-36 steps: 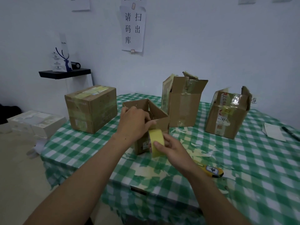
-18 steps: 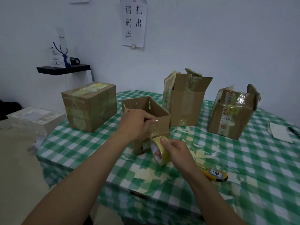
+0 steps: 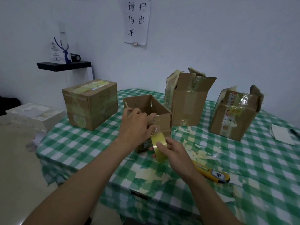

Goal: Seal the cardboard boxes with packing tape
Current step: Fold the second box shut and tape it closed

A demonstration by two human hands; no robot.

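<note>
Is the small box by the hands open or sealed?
Open: the small box shows its bare inner walls; no flaps cover the top.

A yellow utility knife (image 3: 212,173) lies on the green-checked tabletop (image 3: 267,159); a paper notice (image 3: 137,21) hangs on the wall, a black shelf (image 3: 64,65) to its left.

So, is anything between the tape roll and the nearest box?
Nothing visible does. The right hand holds the roll close to the box; a strip joins them, under the left hand gripping the box.
</note>
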